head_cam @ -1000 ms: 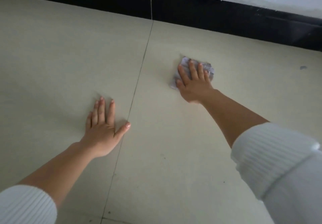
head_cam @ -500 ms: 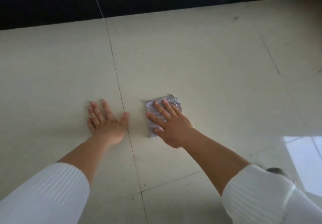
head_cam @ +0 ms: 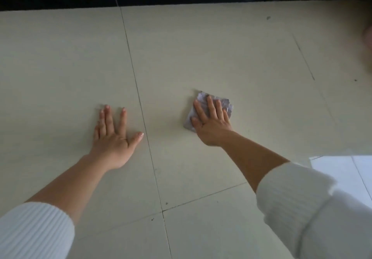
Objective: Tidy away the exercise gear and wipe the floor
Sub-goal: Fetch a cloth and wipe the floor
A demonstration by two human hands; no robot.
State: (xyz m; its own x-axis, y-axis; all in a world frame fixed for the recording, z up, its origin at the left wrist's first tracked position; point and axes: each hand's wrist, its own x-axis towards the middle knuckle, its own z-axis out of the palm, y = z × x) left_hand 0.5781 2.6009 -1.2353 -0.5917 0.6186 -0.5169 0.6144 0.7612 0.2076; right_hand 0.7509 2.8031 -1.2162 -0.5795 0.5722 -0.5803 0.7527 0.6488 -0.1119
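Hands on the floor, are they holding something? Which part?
Neither hand grips anything. The right hand presses flat on top of the cloth, over its middle; the left hand lies flat on the floor.

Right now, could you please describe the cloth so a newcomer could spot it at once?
Find the long grout line crossing the pale floor. Right of it, the right hand presses a small cloth. It is crumpled, lilac-grey, unlike the smooth floor.

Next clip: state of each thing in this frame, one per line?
Left hand: flat on the floor, fingers straight, holding nothing.
Right hand: fingers straight, pressing the cloth down.
Cloth: crumpled, lying on the floor under the right hand.
Floor: tiled, with a few dark specks.
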